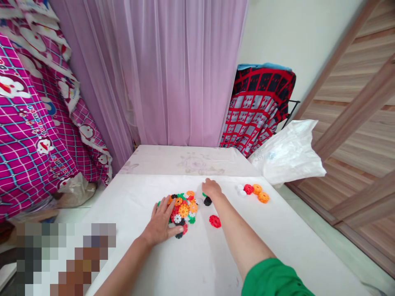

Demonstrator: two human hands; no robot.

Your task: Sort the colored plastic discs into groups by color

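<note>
A heap of colourful notched plastic discs point(183, 211), orange, red, white, green and black, lies on the white-covered table. My left hand point(161, 224) rests against the heap's left side, fingers spread and thumb stretched toward a black disc point(179, 235) at its near edge. To the right of the heap, my right hand point(212, 188) is closed, with fingers curled downward. The edge of a green disc point(204, 195) peeks out under it, and a black disc point(207, 201) lies just below. Whatever its fingertips hold is hidden. A red disc point(215, 221) lies left of my right forearm.
Toward the table's right edge is a row of white, red and orange discs point(257, 189). Beyond that edge hangs a white plastic bag point(288, 154). A purple curtain point(185, 74) stands behind the table point(197, 263); a wooden wardrobe point(364, 123) is at the right.
</note>
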